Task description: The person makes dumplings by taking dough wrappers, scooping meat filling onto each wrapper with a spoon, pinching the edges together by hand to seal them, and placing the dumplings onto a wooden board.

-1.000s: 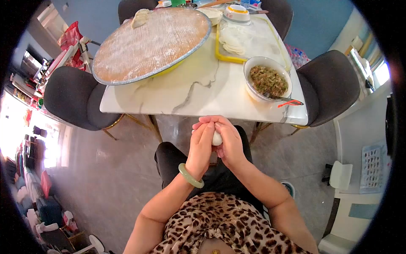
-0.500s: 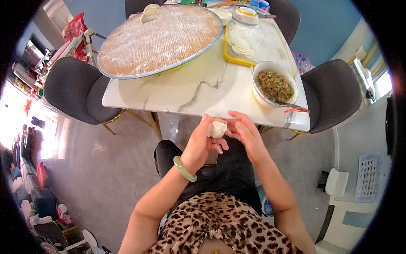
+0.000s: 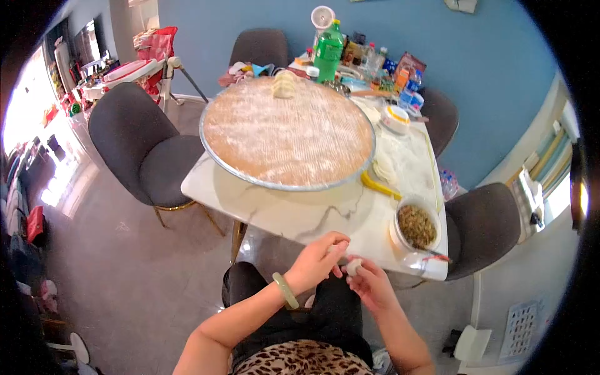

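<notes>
My right hand (image 3: pixel 374 289) holds a pale, folded dumpling (image 3: pixel 354 267) in its fingertips, just below the table's front edge. To its left, my left hand (image 3: pixel 317 264) has its fingers curled inward and a green bangle at the wrist. Whatever may lie inside those fingers is hidden. A large round floured board (image 3: pixel 287 137) rests on the table, with several finished dumplings (image 3: pixel 284 86) in a row near its far rim. Dough wrappers (image 3: pixel 384 165) lie on the yellow-edged tray to the right. Nearest my right hand stands a bowl of minced filling (image 3: pixel 417 225) with a utensil in it.
The marble-patterned table (image 3: pixel 275 209) carries a green bottle (image 3: pixel 329 53), a small white bowl (image 3: pixel 395 119) and assorted packages at the back. Dark chairs stand on the left (image 3: pixel 134 144), at the right (image 3: pixel 484 231) and behind. A red-and-white high chair (image 3: pixel 140 69) is farther left.
The view has tilted up, showing more of the table's far end. My hands have drawn apart, and the dumpling between them now sits in my right hand's fingertips.
</notes>
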